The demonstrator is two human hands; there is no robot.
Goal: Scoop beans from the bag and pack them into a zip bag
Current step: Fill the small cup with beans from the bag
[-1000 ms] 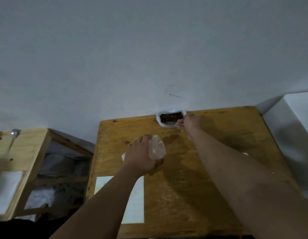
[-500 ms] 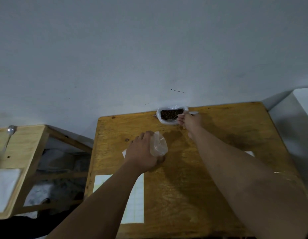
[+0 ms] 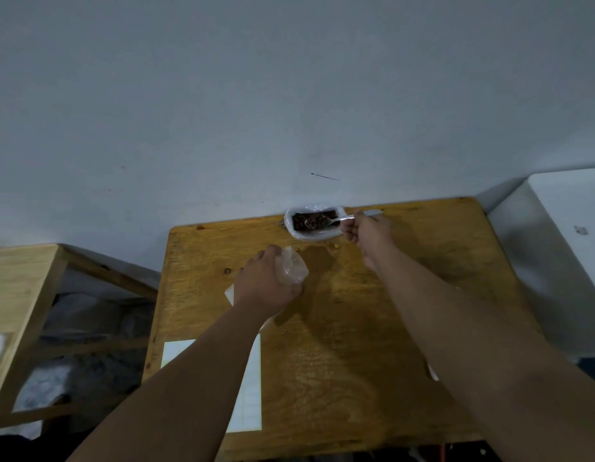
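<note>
On the left of the table [image 3: 356,345], the left hand [image 3: 266,286] is curled round the zip bag [image 3: 292,270] and holds it up. Its mouth seems to face up and right, but the clear plastic is hard to read. A white sheet [image 3: 251,388] lies under that arm.

Further back, by the wall, sits the bag [image 3: 314,233] with dark beans [image 3: 301,221] in it. The spoon [image 3: 336,220] lies over the bag's mouth, with its bowl to the left above the beans and its handle running right. The right hand [image 3: 367,230] pinches the handle with curled fingers. The bowl looks full, though it is too small to be sure.

The zip bag is left of the spoon and nearer the person, apart from it. So I think the right hand must next bring the spoon back and left, bowl first, to the zip bag's mouth — and keep it flat so no beans fall.
</note>
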